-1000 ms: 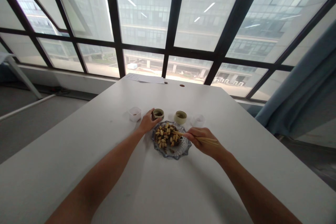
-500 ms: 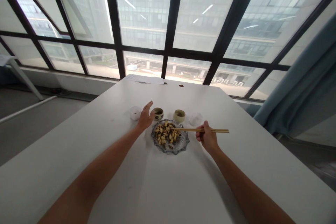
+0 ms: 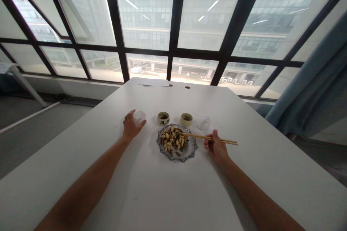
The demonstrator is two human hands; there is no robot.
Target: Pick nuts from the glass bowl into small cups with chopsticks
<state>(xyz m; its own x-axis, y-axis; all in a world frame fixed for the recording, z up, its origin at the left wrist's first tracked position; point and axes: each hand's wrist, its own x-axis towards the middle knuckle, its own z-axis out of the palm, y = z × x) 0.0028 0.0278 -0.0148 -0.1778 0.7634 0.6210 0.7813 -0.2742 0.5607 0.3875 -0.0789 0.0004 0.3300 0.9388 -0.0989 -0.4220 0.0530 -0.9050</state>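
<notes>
My left hand (image 3: 132, 125) is curved round the near side of a small translucent white cup (image 3: 140, 116), thumb at its right and fingers at its left. The cup stands on the table with something dark at its bottom. My right hand (image 3: 216, 146) grips a pair of wooden chopsticks (image 3: 199, 136), their tips pointing left over the nuts. A scalloped glass plate (image 3: 191, 152) lies between my hands, heaped with pale nuts (image 3: 168, 139) and darker pieces. Behind it stand a cup with dark markings (image 3: 163, 118) and a plain yellow-green cup (image 3: 186, 119).
Another translucent cup (image 3: 204, 123) stands right of the yellow-green one. White paper (image 3: 149, 82) lies at the far end of the white table (image 3: 162, 195), near two small round spots. Beyond are dark-framed windows, with a blue curtain (image 3: 309, 83) at the right.
My left hand has moved left from beside the marked cup to the left translucent cup. The chopsticks now slope down toward the right, with the tips still over the nuts.
</notes>
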